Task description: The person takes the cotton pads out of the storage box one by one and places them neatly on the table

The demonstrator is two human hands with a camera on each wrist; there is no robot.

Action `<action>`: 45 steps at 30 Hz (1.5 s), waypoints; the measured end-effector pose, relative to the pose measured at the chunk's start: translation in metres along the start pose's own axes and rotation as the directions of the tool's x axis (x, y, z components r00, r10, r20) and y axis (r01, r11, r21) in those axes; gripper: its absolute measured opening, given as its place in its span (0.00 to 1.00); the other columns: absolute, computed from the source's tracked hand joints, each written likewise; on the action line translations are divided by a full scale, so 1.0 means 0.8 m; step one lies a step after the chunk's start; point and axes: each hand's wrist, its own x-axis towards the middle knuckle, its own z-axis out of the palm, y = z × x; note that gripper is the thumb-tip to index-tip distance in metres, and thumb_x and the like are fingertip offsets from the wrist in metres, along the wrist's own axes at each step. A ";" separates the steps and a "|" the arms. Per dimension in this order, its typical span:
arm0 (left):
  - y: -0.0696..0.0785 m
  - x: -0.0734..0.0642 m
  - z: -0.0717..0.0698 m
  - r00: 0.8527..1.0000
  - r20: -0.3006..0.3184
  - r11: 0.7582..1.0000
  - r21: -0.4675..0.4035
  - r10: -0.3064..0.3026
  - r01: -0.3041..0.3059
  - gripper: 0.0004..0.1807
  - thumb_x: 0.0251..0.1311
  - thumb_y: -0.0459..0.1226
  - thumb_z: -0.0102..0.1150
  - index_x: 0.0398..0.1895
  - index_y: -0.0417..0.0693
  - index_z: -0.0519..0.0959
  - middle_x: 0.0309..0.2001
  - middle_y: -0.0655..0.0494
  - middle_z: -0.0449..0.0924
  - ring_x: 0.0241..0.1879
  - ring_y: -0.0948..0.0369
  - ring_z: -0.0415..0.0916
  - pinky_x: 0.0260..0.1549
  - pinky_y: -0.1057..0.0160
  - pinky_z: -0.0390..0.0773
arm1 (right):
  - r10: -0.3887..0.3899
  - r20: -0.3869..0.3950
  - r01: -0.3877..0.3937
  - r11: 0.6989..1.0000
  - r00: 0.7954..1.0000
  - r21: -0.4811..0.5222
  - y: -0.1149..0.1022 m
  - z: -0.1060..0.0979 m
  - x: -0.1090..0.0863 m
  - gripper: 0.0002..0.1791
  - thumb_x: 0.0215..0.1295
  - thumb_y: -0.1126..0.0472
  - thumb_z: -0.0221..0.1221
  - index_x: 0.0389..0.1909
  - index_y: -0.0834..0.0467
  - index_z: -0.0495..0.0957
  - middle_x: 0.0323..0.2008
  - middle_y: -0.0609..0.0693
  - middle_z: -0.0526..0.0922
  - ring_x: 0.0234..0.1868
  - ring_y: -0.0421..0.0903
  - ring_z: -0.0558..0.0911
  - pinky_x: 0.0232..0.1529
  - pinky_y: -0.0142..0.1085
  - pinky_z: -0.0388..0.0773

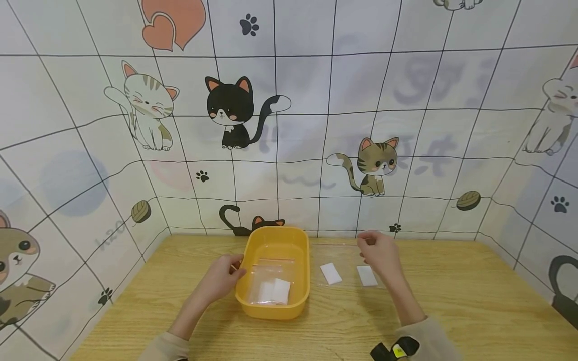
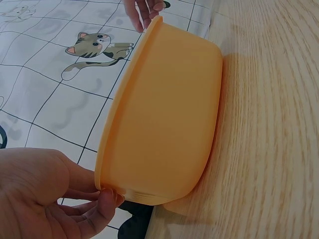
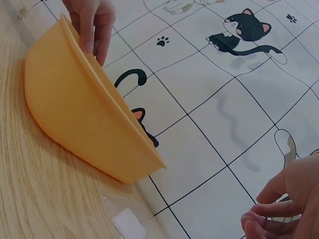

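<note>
A yellow plastic basin (image 1: 273,312) stands on the wooden table. My left hand (image 1: 221,277) pinches its left rim between thumb and fingers, also seen in the left wrist view. Inside the basin lie clear zip bags (image 1: 271,271) with white cards (image 1: 281,291) in them. To the right of the basin, clear plastic lies flat on the table with a white card (image 1: 331,274) and a second white card (image 1: 367,276). Over the far part of this plastic hovers my right hand (image 1: 379,253), fingers loosely bent with nothing visible between them in the right wrist view.
The wooden table (image 1: 474,301) runs back to a white wall cloth (image 1: 307,130) with grid lines and cartoon cats. The same cloth rises at the left and right sides. A black strap (image 1: 395,349) sits by the right sleeve.
</note>
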 end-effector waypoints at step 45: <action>-0.001 -0.001 -0.001 0.999 0.004 0.999 -0.015 0.036 -0.036 0.04 0.61 0.23 0.62 0.38 0.35 0.79 0.30 0.50 0.76 0.29 0.59 0.76 0.27 0.64 0.79 | -0.131 0.180 0.111 0.987 0.975 0.115 -0.072 0.078 -0.047 0.17 0.69 0.63 0.58 0.54 0.68 0.78 0.41 0.59 0.85 0.34 0.49 0.86 0.34 0.39 0.84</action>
